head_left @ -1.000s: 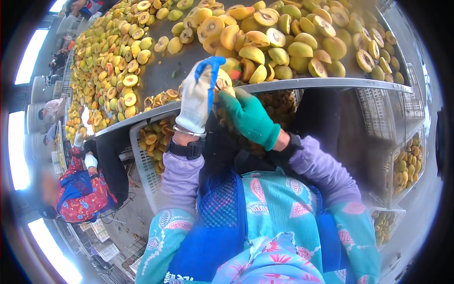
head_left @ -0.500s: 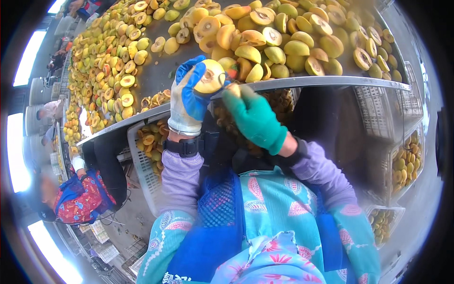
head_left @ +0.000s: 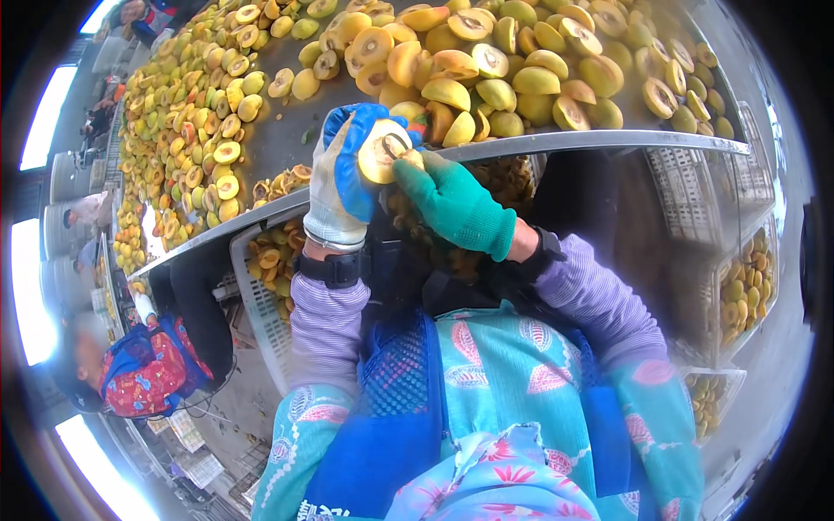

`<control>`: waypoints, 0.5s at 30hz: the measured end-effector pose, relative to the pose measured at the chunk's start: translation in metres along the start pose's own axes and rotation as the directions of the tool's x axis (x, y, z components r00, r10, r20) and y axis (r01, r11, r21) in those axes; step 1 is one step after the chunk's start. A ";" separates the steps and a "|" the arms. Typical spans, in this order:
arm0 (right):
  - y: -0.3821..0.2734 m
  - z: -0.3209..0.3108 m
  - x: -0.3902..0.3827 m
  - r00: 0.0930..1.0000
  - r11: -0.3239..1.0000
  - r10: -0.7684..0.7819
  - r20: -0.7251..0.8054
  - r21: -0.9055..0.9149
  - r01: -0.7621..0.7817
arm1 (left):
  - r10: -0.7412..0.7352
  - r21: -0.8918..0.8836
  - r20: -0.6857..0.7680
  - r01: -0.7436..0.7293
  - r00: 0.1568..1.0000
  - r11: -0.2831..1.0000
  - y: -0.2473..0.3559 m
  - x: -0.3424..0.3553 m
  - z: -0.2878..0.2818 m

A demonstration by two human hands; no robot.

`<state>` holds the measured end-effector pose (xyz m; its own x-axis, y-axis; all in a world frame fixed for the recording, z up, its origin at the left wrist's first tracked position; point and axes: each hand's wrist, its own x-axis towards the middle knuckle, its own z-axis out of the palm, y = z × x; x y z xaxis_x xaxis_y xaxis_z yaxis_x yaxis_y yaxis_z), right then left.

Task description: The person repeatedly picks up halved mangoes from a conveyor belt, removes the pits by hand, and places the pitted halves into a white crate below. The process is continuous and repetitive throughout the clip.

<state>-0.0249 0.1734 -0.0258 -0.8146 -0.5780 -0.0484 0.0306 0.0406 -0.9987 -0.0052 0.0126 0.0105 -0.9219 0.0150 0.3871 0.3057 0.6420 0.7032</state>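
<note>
Halved fruit [head_left: 373, 161] in hand by the table's metal rim [head_left: 599, 139], cut face toward the camera.
Left hand [head_left: 340, 174]: fingers curled around the 1 half. Right hand [head_left: 460, 207]: thumb and fingers closed on a small tool [head_left: 411, 159], dark curved loop at the cut face.

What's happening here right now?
The left hand, in a white-and-blue glove, holds a halved fruit with its cut face showing. The green-gloved right hand holds a small looped tool at that face. More fruit halves lie heaped on the metal table, and a white crate with fruit pieces stands below its edge.
</note>
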 end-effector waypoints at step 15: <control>-0.011 0.007 -0.019 0.950 0.869 0.301 0.080 0.389 -0.307 | 0.288 0.214 -0.099 -0.262 0.953 0.941 0.004 0.007 0.028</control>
<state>-0.0056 0.1782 -0.0142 -0.7187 -0.6023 -0.3475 0.5021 -0.1039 -0.8585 -0.0174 0.0367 -0.0005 -0.7665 0.1231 0.6303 0.4783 0.7644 0.4324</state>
